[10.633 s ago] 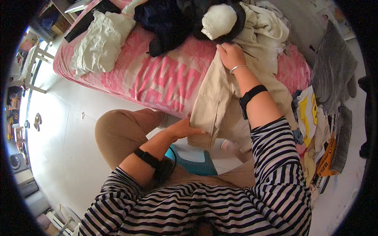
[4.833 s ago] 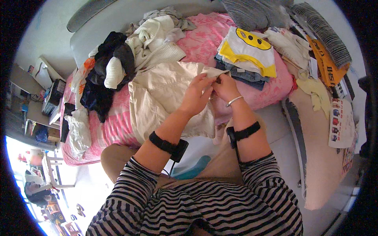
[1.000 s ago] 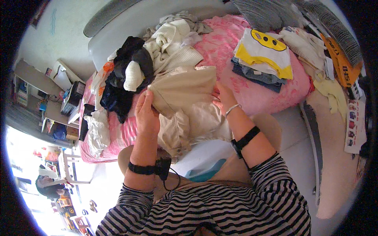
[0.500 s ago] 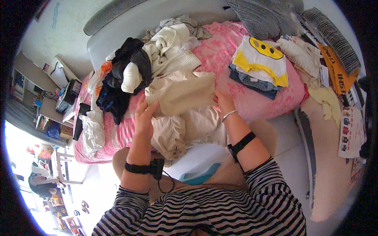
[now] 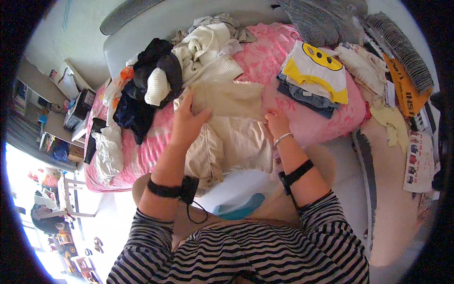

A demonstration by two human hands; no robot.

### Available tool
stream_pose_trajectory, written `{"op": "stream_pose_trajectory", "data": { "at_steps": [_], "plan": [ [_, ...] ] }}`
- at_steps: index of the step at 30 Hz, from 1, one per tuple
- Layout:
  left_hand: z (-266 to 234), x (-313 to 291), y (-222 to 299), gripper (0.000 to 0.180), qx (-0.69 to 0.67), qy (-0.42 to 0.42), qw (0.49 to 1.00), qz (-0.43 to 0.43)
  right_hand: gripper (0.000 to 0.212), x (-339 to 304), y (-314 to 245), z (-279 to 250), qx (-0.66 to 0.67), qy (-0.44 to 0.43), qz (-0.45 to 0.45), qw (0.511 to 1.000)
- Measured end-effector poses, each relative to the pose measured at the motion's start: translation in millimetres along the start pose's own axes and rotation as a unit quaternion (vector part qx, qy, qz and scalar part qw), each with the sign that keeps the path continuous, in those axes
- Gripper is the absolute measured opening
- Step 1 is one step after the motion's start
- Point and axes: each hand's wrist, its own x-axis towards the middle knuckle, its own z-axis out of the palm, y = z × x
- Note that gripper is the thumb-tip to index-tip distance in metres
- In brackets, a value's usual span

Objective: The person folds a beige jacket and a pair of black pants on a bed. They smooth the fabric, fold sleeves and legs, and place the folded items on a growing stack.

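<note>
A beige garment (image 5: 241, 142) lies over the near edge of the bed, its upper part folded into a flat panel and its lower part hanging toward my knees. My left hand (image 5: 188, 123) rests on the garment's left side, thumb and fingers spread apart. At the right edge, my right hand (image 5: 278, 124) has its fingers closed on the cloth near the panel's lower corner. Whether the garment is trousers or a jacket I cannot tell.
Behind the garment lies a white knitted sweater (image 5: 208, 61), with dark clothes (image 5: 137, 104) heaped to its left. A folded stack topped by a white and yellow shirt (image 5: 317, 71) sits on the pink bedcover (image 5: 265, 45). A beige padded surface (image 5: 397, 213) borders the right.
My left hand has shifted right and inward over the garment, its fingers now on top. The raised panel has come down flatter. My right hand has moved slightly right.
</note>
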Motion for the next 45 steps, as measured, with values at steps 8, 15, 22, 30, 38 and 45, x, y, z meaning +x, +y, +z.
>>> {"op": "stream_pose_trajectory", "data": {
  "at_steps": [8,15,22,30,38,45],
  "plan": [
    [28.2,73.1,29.6,0.046,0.016,-0.078,0.995,0.061,0.035,-86.3,44.2,-12.3,-0.218,-0.018,-0.046,0.975],
    [18.6,91.8,54.2,0.044,-0.006,-0.052,0.998,0.018,0.027,-106.3,25.9,-11.5,-0.268,-0.064,-0.062,0.959],
    [-66.6,69.7,29.9,0.047,-0.114,0.092,0.989,0.015,0.022,-148.3,-33.0,7.4,-0.257,-0.205,-0.188,0.926],
    [-173.9,-1.9,-135.4,0.040,-0.113,0.261,0.947,-0.150,0.022,-144.6,-19.3,67.2,-0.258,-0.307,-0.206,0.893],
    [-163.2,-8.7,-151.7,0.029,0.303,0.216,0.926,-0.059,0.032,-98.7,19.7,29.3,-0.135,-0.172,-0.045,0.975],
    [-24.2,51.3,-63.8,0.054,0.349,-0.015,0.930,0.112,0.044,-101.9,55.8,37.7,-0.070,-0.280,0.015,0.957]
  ]
}}
